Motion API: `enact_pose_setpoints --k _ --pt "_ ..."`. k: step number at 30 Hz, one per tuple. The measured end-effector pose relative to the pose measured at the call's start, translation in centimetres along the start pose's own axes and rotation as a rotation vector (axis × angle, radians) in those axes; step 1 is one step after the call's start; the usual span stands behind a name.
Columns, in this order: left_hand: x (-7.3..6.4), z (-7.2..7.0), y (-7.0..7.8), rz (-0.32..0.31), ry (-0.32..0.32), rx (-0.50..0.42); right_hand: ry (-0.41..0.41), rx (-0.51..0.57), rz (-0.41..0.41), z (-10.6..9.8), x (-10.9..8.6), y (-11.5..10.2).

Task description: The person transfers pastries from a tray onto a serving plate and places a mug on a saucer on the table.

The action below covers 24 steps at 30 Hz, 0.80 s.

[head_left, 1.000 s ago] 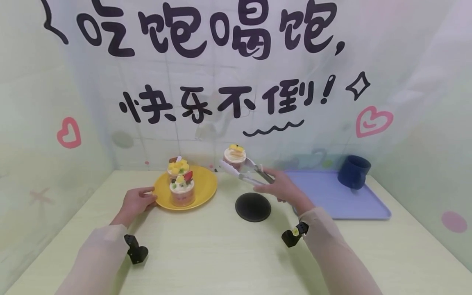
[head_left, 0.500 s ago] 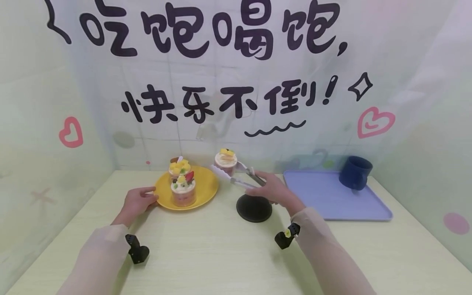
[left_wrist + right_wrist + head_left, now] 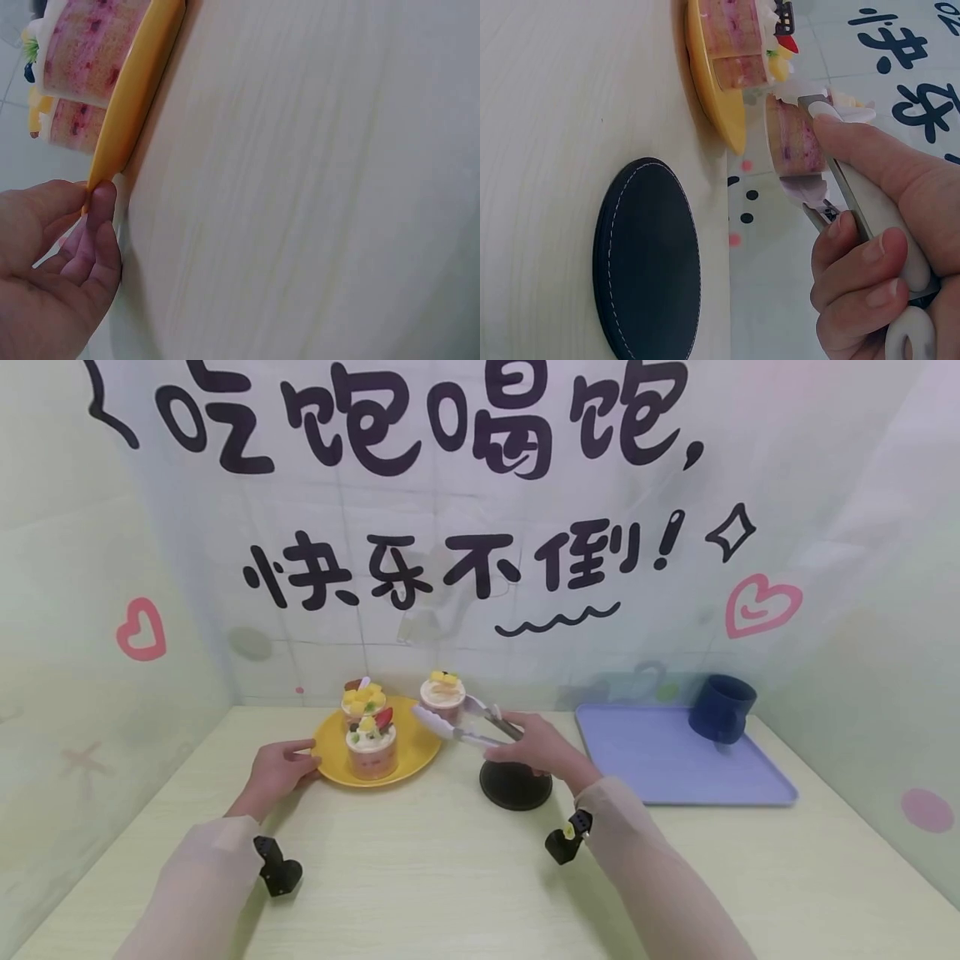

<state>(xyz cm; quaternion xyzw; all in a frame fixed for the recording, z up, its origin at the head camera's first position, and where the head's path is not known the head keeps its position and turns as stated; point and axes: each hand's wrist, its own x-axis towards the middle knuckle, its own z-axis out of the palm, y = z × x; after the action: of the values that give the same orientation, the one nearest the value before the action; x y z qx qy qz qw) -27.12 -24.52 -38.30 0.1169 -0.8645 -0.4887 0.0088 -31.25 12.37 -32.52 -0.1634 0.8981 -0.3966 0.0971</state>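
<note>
My left hand pinches the near-left rim of a yellow plate between thumb and fingers, as the left wrist view also shows. On the plate stand two dessert cups, a front one with a strawberry and one behind it with yellow fruit. My right hand grips metal tongs with pale handles. Held between the tongs' tips is a third dessert cup, topped with cream and yellow fruit. It is raised above the table at the plate's right edge, upright.
A round black coaster lies on the table below my right hand. To the right, a lilac tray bears a dark blue mug at its back corner. Behind the table hangs a printed white sheet.
My right hand has moved left with the tongs, carrying the third cup leftward and slightly lower, to the plate's right edge. My left hand has stayed at the plate's rim.
</note>
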Motion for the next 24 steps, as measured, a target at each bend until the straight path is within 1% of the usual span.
enact_pose_setpoints --k 6,13,20,24 --pt "0.0 -0.1 0.0 -0.009 -0.003 -0.001 -0.035 -0.022 0.0 0.4 0.5 -0.5" --pt "0.2 -0.1 0.0 0.002 -0.007 -0.004 -0.068 -0.056 0.005 0.6 1.0 -0.8" --pt "0.5 -0.1 -0.3 -0.005 -0.002 -0.016 -0.104 -0.076 0.007 0.9 1.1 -1.2" --pt "0.4 -0.1 -0.3 -0.006 -0.001 -0.013 -0.108 -0.073 0.0 1.1 1.1 -1.4"
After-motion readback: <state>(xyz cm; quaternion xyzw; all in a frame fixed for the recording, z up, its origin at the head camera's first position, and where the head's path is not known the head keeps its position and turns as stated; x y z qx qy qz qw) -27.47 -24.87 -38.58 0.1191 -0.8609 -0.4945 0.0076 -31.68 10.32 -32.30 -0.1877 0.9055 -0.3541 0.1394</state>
